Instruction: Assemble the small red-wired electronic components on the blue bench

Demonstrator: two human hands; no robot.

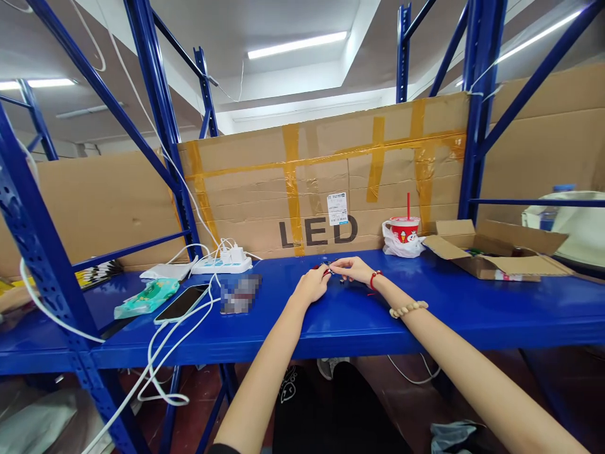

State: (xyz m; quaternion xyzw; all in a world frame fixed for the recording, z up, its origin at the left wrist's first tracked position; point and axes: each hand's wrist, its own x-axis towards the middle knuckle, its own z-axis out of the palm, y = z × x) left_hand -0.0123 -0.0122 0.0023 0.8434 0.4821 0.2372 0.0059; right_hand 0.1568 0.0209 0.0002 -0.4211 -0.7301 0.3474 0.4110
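- you are reaching both arms out over the blue shelf [472,302], and your hands are meeting just in front of the "led" cardboard panel [326,183].
- your left hand [312,287] is curling its fingers closed around a small red piece [326,272]; the piece is too small to identify.
- your right hand [352,270] is pinching its fingertips together at the same red piece, touching the left hand's fingertips; a red cord and a bead bracelet [409,308] are sitting on that wrist and forearm.
- the red piece is being held just above the shelf, below the "led" lettering.
- left of the panel's lettering, a white power strip [222,261] is lying against the cardboard, with white cables running off the shelf edge.
- further left of it, a phone [182,302] and a green packet [146,297] are lying on the shelf.
- right of the lettering, a red cup with a straw [404,230] is standing in a plastic bag, and beyond it an open cardboard box [491,255] is resting.
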